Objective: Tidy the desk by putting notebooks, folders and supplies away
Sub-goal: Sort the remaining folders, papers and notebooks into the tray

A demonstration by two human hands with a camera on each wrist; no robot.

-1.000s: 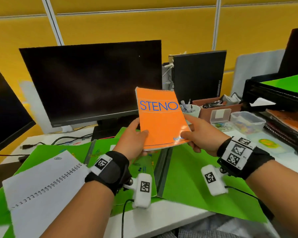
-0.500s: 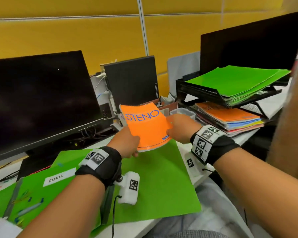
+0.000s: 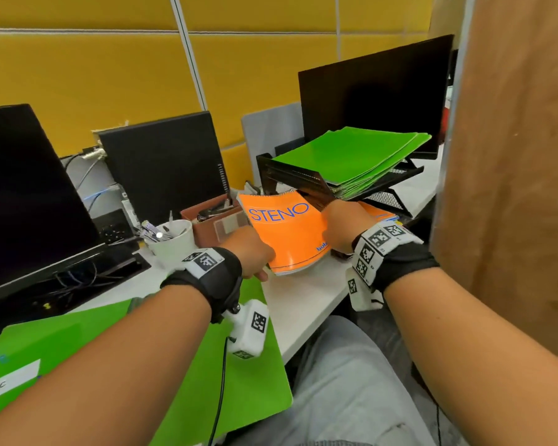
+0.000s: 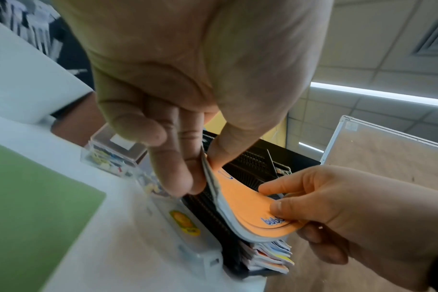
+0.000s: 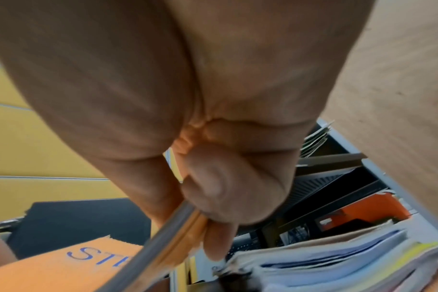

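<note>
Head view: orange STENO notebook, apparently spiral-bound, bowed; both hands pinching it.

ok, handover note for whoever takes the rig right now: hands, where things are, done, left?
Left hand pinches the near left edge of the orange STENO notebook; right hand grips its right edge. Notebook is in the air, bowed, at the mouth of the black tray rack.
Done: green folders stacked on the rack's top tier; notebooks piled on the lower tier.
Left: slide the STENO notebook onto that lower pile, then file the green folder lying on the desk near the left wrist. Pen cup looks untouched.
</note>
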